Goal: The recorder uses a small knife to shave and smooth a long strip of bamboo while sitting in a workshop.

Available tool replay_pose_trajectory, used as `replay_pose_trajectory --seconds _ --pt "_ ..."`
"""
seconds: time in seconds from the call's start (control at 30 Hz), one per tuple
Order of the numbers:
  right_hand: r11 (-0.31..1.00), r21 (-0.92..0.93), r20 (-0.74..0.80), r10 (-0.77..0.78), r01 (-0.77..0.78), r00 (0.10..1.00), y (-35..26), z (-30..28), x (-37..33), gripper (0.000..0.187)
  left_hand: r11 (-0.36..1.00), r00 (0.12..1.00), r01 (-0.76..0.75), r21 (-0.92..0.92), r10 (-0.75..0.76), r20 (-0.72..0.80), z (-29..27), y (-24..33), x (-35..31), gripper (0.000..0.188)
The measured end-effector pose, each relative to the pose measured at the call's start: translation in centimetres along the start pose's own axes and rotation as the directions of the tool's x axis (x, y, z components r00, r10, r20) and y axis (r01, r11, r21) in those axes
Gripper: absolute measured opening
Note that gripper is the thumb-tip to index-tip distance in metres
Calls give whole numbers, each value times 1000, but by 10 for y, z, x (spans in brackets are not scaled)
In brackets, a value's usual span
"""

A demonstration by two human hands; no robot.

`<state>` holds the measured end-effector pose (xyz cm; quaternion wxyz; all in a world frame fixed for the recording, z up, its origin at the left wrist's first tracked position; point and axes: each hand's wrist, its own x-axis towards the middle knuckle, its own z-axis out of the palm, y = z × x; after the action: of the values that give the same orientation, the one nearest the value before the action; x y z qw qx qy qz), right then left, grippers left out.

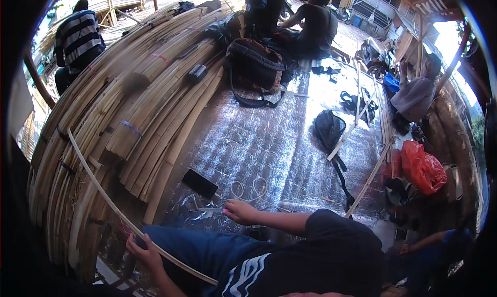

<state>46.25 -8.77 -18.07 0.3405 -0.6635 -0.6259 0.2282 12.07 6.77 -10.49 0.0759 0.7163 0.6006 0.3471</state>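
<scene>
My left hand (pixel 147 252) is closed around a long, thin, pale bamboo strip (pixel 115 207). The strip bows from the bamboo pile on the left, across my jeans, toward my dark shirt. Above my leg, my right hand (pixel 241 212) is closed on a small tool (pixel 226 212) with a pink end. A pale, blade-like shape (pixel 208 210) shows just left of that hand, but its exact kind is hard to make out. A black phone (pixel 200 183) and a loosely coiled thin pale cord (pixel 248 191) lie on the silver mat close to my right hand.
Bundled bamboo strips (pixel 140 105) fill the left side. A dark backpack (pixel 256 64), a black pouch (pixel 330 129) with a strap, and bamboo sticks (pixel 370 180) rest on the silver mat (pixel 233 136). A red plastic bag (pixel 423 167) stands at right. Several people sit around.
</scene>
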Motion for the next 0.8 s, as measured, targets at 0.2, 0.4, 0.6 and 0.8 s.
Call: replay_pose_trajectory --seconds 0.2,0.4,0.6,0.8 --pt "986 34 178 154 -163 972 -19 0 10 31 924 985 149 -353 -168 -25 -40 19 5 22" --pt "957 -56 113 -277 285 954 -82 33 95 27 969 993 87 -233 -101 -53 -18 50 -41 38" --pt "800 -210 141 -544 562 827 -152 81 184 24 997 994 54 -56 -59 -92 18 42 -52 48" --pt "782 -324 122 -524 533 843 -159 95 215 29 999 996 48 21 -46 -75 14 48 -42 48"
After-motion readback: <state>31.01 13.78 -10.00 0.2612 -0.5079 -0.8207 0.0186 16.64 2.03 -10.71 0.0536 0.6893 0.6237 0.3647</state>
